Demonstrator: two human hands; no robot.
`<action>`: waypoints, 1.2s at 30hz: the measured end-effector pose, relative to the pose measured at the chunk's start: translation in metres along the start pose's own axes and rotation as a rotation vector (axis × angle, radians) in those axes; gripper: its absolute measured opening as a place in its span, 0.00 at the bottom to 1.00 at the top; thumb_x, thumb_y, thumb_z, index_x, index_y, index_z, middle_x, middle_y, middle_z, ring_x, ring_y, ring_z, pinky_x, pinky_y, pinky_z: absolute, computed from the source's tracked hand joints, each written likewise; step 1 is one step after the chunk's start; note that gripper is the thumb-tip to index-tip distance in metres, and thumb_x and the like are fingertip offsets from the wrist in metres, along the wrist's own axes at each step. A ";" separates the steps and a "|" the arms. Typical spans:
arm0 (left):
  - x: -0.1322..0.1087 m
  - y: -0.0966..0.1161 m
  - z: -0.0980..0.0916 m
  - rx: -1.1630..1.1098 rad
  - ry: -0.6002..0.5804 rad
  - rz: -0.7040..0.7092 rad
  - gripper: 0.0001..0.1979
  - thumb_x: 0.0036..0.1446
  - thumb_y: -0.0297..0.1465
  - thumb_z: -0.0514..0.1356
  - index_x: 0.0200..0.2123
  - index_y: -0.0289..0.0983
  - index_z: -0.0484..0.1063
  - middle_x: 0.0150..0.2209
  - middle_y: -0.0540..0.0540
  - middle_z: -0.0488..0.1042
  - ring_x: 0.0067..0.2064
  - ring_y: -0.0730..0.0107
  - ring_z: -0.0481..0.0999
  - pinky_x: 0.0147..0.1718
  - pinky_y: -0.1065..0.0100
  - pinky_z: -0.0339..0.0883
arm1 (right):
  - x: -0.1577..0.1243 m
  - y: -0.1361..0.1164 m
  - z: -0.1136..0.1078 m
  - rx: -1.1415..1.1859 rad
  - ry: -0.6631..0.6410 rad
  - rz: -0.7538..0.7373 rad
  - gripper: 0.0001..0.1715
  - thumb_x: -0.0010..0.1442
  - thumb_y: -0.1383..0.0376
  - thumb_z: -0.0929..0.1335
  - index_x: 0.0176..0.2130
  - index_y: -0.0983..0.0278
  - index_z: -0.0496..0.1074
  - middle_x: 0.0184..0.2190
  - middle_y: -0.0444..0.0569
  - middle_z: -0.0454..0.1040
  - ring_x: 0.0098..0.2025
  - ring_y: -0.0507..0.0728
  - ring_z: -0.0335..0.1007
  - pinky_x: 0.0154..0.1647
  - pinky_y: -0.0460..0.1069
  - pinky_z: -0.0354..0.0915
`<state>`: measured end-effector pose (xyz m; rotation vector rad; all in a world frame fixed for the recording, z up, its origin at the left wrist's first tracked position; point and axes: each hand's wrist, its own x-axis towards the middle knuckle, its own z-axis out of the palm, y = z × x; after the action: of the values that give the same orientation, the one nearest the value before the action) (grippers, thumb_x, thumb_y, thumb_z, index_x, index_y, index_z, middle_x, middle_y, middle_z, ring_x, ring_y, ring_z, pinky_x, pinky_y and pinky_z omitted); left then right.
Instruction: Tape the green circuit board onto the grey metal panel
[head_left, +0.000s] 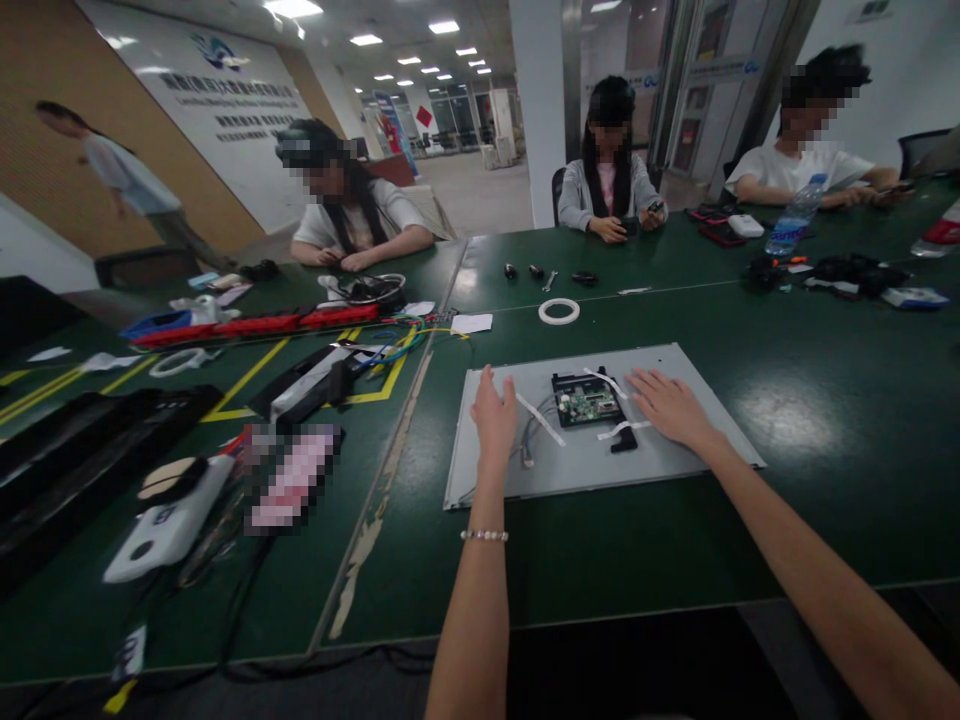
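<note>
Lying flat on the gray panel, right hand is stretched out beside the circuit board; left hand, also uncurled, is over the panel's left side.

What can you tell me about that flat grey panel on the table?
The grey panel is a thin, rectangular, metal-looking sheet, lying flat on the green table. Near its middle sits a green circuit board in a black frame, with wires and white strips around it. The right hand rests spread on it; the left hand is over its left end, contact unclear.
</note>
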<state>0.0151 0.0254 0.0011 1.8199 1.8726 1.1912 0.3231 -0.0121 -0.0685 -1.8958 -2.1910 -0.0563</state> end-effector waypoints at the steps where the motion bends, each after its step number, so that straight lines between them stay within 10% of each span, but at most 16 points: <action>1: 0.000 0.001 -0.001 0.004 0.020 -0.003 0.23 0.65 0.37 0.49 0.61 0.36 0.56 0.61 0.35 0.64 0.62 0.56 0.63 0.60 0.51 0.54 | 0.000 0.001 0.000 -0.002 0.004 0.004 0.31 0.68 0.54 0.51 0.66 0.56 0.56 0.67 0.45 0.51 0.67 0.62 0.46 0.62 0.64 0.49; 14: 0.001 0.000 -0.002 0.010 0.121 -0.026 0.22 0.64 0.37 0.51 0.59 0.37 0.59 0.56 0.37 0.69 0.59 0.57 0.67 0.57 0.55 0.58 | -0.031 0.058 -0.004 -0.128 0.010 0.075 0.31 0.68 0.55 0.50 0.66 0.54 0.55 0.67 0.45 0.52 0.66 0.62 0.49 0.60 0.62 0.55; 29: 0.001 -0.001 0.001 0.012 0.024 -0.024 0.22 0.64 0.36 0.51 0.60 0.37 0.58 0.55 0.40 0.70 0.57 0.59 0.69 0.57 0.55 0.58 | -0.167 0.246 -0.017 -0.063 0.080 0.609 0.35 0.64 0.49 0.55 0.66 0.57 0.57 0.65 0.56 0.54 0.64 0.74 0.51 0.56 0.75 0.51; 36: -0.005 0.009 0.001 0.048 -0.079 0.045 0.17 0.64 0.33 0.52 0.55 0.38 0.63 0.51 0.42 0.73 0.55 0.61 0.71 0.58 0.54 0.58 | -0.182 0.207 -0.050 0.063 0.367 0.608 0.37 0.61 0.47 0.58 0.66 0.53 0.53 0.60 0.58 0.62 0.61 0.75 0.56 0.56 0.73 0.56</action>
<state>0.0226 0.0204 0.0049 1.9148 1.8412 1.0812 0.5567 -0.1656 -0.0846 -2.2170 -1.3145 -0.2036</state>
